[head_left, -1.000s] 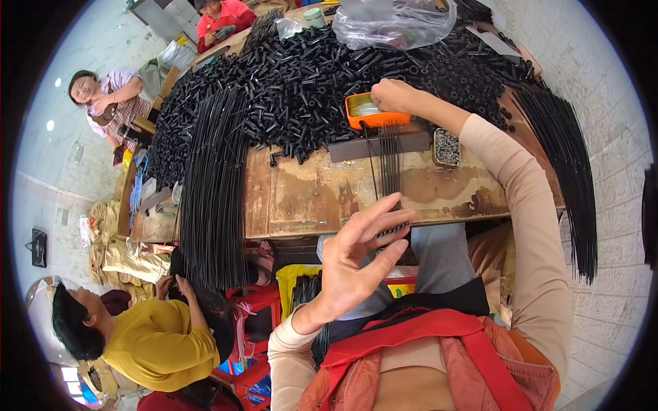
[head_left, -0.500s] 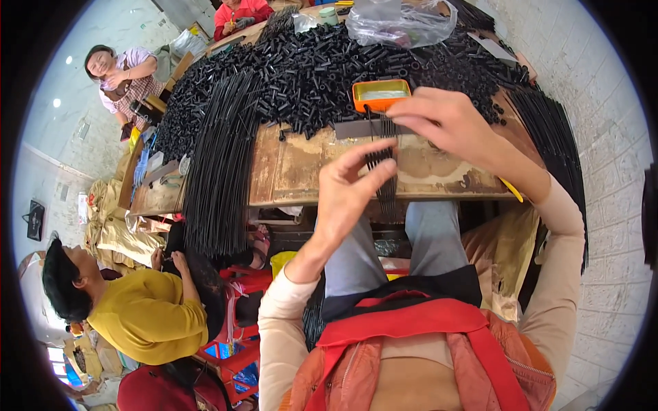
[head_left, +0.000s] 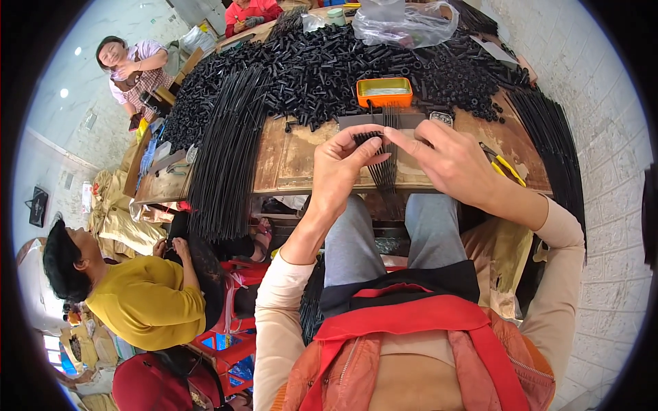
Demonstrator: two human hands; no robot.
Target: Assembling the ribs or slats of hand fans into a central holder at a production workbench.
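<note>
My left hand [head_left: 337, 164] is closed on a fanned bunch of thin black rods [head_left: 385, 179], pinched between thumb and fingers above the table's front edge. The rods' lower ends reach down past that edge. My right hand [head_left: 449, 161] meets the bunch from the other side, its index fingertip at the rods beside my left fingers. Its other fingers are curled, and whatever they grip is hidden. Just beyond the hands, a grey bar [head_left: 351, 122] lies on the wooden table [head_left: 288, 161]. Behind it stands an orange open tin [head_left: 384, 101] with pale contents.
A wide heap of short black tubes [head_left: 308, 75] covers the table's far part. Long black rods [head_left: 226, 164] overhang the front edge at left; more rods [head_left: 548, 130] lie at right. Yellow-handled pliers [head_left: 506, 168] rest near my right forearm. A person in yellow [head_left: 147, 301] sits at left.
My right hand has come down and nearer, from above the bunch to beside my left fingers. The pliers, previously mostly covered by my right arm, now show.
</note>
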